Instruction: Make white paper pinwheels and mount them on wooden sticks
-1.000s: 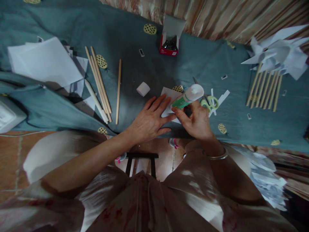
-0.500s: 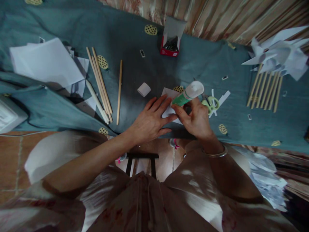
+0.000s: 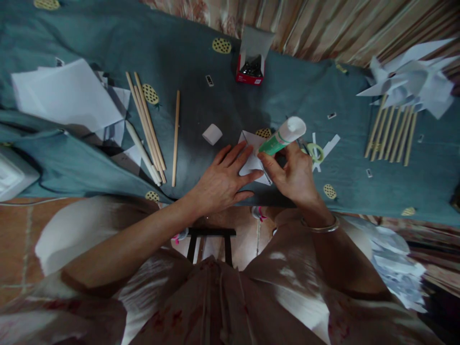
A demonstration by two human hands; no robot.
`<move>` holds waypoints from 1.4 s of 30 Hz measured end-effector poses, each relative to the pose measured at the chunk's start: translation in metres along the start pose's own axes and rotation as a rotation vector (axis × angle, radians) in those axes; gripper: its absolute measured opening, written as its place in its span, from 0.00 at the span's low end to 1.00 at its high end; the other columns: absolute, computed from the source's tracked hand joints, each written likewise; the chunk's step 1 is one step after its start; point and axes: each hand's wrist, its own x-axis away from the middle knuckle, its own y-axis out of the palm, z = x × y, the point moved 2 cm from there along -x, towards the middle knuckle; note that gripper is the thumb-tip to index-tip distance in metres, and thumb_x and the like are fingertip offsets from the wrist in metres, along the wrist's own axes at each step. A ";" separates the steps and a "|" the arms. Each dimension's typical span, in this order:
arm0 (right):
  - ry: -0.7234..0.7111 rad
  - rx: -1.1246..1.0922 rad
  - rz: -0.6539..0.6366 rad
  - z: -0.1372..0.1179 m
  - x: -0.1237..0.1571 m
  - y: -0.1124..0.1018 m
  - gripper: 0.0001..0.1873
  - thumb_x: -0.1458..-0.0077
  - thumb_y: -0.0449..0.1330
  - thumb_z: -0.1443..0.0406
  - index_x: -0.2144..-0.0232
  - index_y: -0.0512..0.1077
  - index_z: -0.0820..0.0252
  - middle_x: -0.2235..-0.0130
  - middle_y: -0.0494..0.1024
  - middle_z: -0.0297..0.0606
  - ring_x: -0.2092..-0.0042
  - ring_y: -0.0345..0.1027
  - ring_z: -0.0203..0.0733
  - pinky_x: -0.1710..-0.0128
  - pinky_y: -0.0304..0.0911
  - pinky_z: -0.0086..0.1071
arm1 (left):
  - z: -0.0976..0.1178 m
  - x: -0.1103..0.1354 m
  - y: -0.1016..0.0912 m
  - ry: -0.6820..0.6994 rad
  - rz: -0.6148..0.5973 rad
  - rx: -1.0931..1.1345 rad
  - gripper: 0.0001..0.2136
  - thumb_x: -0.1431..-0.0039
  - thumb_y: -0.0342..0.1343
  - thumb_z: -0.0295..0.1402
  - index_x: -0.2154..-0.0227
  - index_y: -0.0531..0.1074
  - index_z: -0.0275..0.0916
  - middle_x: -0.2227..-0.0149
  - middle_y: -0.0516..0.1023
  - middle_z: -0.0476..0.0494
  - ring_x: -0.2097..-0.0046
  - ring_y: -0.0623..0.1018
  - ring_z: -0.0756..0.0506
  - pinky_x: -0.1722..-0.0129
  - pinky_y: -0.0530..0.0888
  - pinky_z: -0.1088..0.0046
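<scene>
My left hand (image 3: 223, 179) lies flat with its fingers spread on a small white paper piece (image 3: 253, 143) at the near edge of the teal cloth (image 3: 201, 52). My right hand (image 3: 293, 175) is closed round a green and white glue stick (image 3: 282, 136), tilted with its lower tip against the paper. The stick's white end points up and to the right. Just beyond my right hand lie green-handled scissors (image 3: 314, 152) among white paper strips.
Wooden sticks (image 3: 147, 124) and loose white sheets (image 3: 68, 96) lie at the left. A white block (image 3: 212, 134) sits near the paper. A red box of dark clips (image 3: 250, 69) stands at the back. Paper pinwheels (image 3: 413, 81) on sticks lie at the right.
The glue stick has shifted slightly up and left along the paper in my right hand. My left hand has stayed pressed on the paper.
</scene>
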 end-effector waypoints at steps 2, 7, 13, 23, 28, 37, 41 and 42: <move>0.000 -0.006 -0.002 0.001 0.001 -0.001 0.13 0.40 0.59 0.49 0.66 0.68 0.50 0.72 0.76 0.34 0.70 0.71 0.45 0.69 0.66 0.39 | 0.000 0.000 0.000 0.001 -0.003 0.008 0.25 0.37 0.58 0.47 0.39 0.67 0.50 0.30 0.58 0.36 0.29 0.56 0.30 0.35 0.58 0.42; -0.008 -0.011 -0.001 0.002 0.003 -0.003 0.15 0.40 0.59 0.49 0.66 0.68 0.52 0.73 0.75 0.33 0.71 0.69 0.43 0.70 0.66 0.38 | -0.001 0.000 0.001 -0.001 -0.008 0.004 0.25 0.37 0.58 0.47 0.39 0.67 0.50 0.30 0.58 0.36 0.29 0.55 0.30 0.35 0.58 0.41; -0.001 -0.024 -0.015 0.003 0.005 -0.004 0.16 0.40 0.59 0.49 0.67 0.67 0.53 0.74 0.74 0.32 0.73 0.67 0.41 0.71 0.64 0.37 | -0.001 0.000 0.001 -0.005 -0.009 0.010 0.25 0.37 0.57 0.47 0.39 0.68 0.50 0.29 0.56 0.36 0.29 0.55 0.29 0.34 0.57 0.41; 0.032 -0.039 -0.015 0.002 0.012 -0.005 0.16 0.42 0.61 0.49 0.66 0.68 0.54 0.73 0.74 0.32 0.73 0.66 0.40 0.72 0.62 0.35 | -0.001 0.000 0.002 0.002 -0.013 -0.001 0.25 0.37 0.58 0.48 0.39 0.67 0.50 0.29 0.56 0.36 0.29 0.54 0.29 0.35 0.57 0.41; 0.052 -0.070 -0.019 0.000 0.013 -0.003 0.17 0.42 0.60 0.48 0.68 0.67 0.53 0.74 0.73 0.31 0.75 0.64 0.39 0.74 0.60 0.34 | -0.001 0.000 0.002 0.001 -0.010 0.001 0.26 0.38 0.58 0.47 0.39 0.67 0.50 0.28 0.55 0.36 0.29 0.55 0.28 0.35 0.57 0.41; 0.121 -0.275 -0.013 -0.005 0.013 -0.001 0.18 0.44 0.63 0.48 0.69 0.68 0.54 0.73 0.72 0.30 0.71 0.67 0.39 0.69 0.64 0.35 | -0.001 0.000 0.001 0.008 -0.005 -0.002 0.24 0.37 0.57 0.47 0.39 0.67 0.50 0.28 0.55 0.37 0.29 0.55 0.29 0.34 0.57 0.41; 0.164 -0.521 0.099 0.004 0.002 -0.001 0.20 0.45 0.62 0.45 0.70 0.68 0.54 0.73 0.71 0.30 0.71 0.67 0.38 0.68 0.68 0.35 | -0.002 0.001 0.002 0.015 0.014 0.006 0.24 0.37 0.58 0.46 0.40 0.69 0.49 0.29 0.55 0.36 0.29 0.55 0.29 0.34 0.57 0.41; 0.188 -0.567 0.129 0.008 -0.002 -0.002 0.21 0.45 0.61 0.44 0.71 0.68 0.53 0.74 0.71 0.30 0.71 0.68 0.38 0.68 0.69 0.35 | -0.001 0.001 0.002 0.021 0.018 0.006 0.23 0.37 0.58 0.46 0.40 0.69 0.48 0.29 0.56 0.35 0.29 0.55 0.29 0.35 0.57 0.40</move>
